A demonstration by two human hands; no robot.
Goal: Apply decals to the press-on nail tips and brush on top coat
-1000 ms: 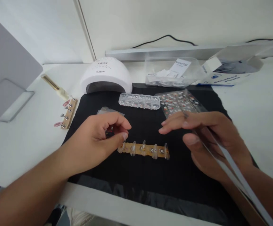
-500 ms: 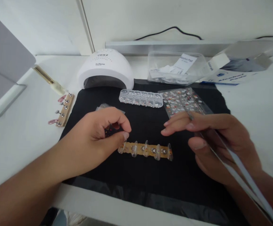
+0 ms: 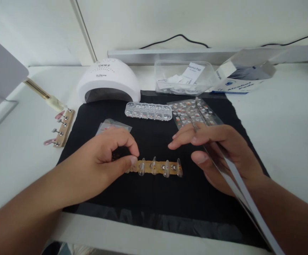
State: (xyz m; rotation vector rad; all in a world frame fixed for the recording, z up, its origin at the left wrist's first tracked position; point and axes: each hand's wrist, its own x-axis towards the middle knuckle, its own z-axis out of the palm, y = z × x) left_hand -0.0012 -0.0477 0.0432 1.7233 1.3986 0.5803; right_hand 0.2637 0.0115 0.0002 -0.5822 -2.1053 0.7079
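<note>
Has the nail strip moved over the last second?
No, not visibly: against the lamp, the nail strip keeps its place on the mat. Both appear farther left only because the whole view has shifted.

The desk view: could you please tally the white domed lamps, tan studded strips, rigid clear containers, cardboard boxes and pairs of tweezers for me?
White domed lamp: 1
Tan studded strips: 2
Rigid clear containers: 2
Cardboard box: 1
Pair of tweezers: 1
Total: 7
</note>
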